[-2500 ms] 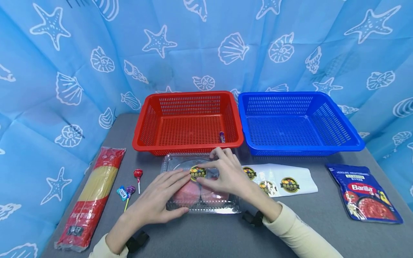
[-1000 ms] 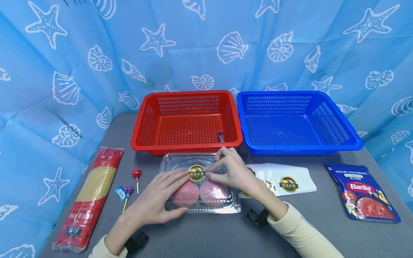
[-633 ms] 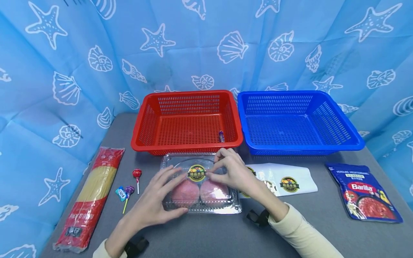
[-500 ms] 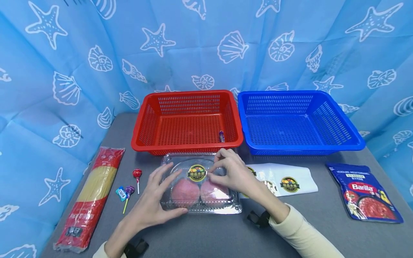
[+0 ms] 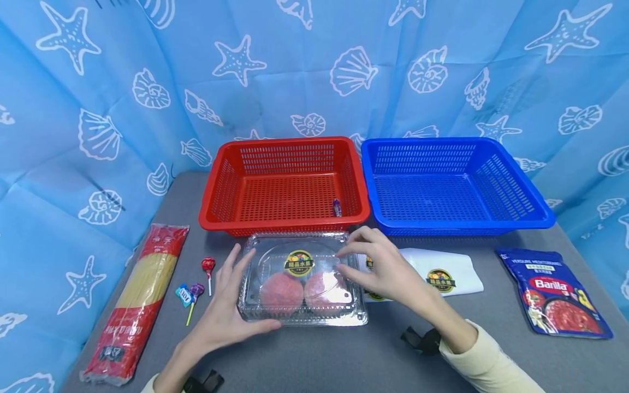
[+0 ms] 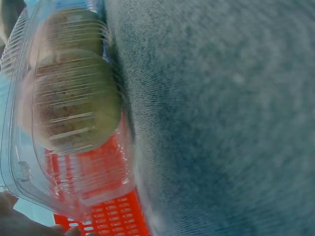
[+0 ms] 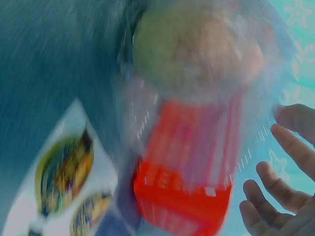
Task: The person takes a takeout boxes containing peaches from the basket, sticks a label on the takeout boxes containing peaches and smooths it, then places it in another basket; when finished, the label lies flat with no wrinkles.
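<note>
Near the front middle of the grey table, a clear plastic clamshell box sits just in front of the red basket, two pinkish round fruits inside it, and a round sticker on the lid. Your left hand is at the box's left end, thumb against the near-left corner, fingers straight and spread up along the left side; it touches the box, fingers uncurled, no real clasp. Your right hand is at the box's right end, fingers loosely bent with tips at the lid's right edge; whether they pinch the lid or just touch it, cannot tell from the head view, and the right wrist view is too blurred, showing only relaxed fingers beside the box. Left wrist view shows the box from the side, fruits behind ribbed plastic. Under your right hand lies a white sticker sheet, partly covered. Blue basket stands right of the red one, touching or nearly so. A small wrapped candy lies in the red basket's near-right corner. Far left: spaghetti pack; between it and the box, lollipops. Far right: Barilla sauce pouch.
</note>
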`<state>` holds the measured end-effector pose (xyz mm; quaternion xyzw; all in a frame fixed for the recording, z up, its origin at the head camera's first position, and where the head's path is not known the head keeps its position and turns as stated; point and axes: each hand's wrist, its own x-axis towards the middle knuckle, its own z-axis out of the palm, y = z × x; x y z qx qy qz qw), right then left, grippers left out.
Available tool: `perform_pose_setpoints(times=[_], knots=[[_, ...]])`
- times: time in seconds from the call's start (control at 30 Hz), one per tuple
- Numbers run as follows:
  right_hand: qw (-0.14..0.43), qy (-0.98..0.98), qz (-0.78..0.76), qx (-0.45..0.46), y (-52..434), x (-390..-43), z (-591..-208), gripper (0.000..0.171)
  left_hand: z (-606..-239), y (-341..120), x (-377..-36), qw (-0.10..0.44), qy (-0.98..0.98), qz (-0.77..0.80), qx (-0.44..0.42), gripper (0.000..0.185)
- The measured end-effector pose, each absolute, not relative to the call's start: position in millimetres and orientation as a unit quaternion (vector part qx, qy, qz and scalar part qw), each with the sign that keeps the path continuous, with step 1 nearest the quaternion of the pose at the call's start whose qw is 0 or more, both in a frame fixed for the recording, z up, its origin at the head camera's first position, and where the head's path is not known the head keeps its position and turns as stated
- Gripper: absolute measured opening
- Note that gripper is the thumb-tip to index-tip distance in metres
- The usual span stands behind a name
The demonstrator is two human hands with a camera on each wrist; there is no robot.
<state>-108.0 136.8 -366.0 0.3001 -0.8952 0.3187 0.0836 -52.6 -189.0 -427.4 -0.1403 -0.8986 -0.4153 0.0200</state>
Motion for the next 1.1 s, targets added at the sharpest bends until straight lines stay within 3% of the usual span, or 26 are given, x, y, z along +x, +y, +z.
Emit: perform_pose_setpoints(times=[0.3, 0.5, 0.77, 0.97, 1.1], knots=[[0.162, -0.918, 0.275, 0.234, 228, -120, -345, 0.042, -430, -194, -53, -0.03, -0.894, -0.43, -0.123, 0.133], [0.167, -0.939, 0.263, 0.147, 310, -139, -346, 0.047, -431, -196, -54, -0.036, -0.889, -0.44, -0.123, 0.133], [0.1, -0.973, 0.207, 0.007, 394, -150, -356, 0.074, -435, -197, -57, -0.07, -0.865, -0.485, -0.108, 0.121], [0.034, -0.977, 0.203, -0.059, 416, -149, -364, 0.09, -437, -197, -59, -0.088, -0.856, -0.499, -0.105, 0.114], [0.019, -0.974, 0.217, -0.068, 422, -149, -367, 0.099, -438, -197, -60, -0.096, -0.85, -0.506, -0.109, 0.112]])
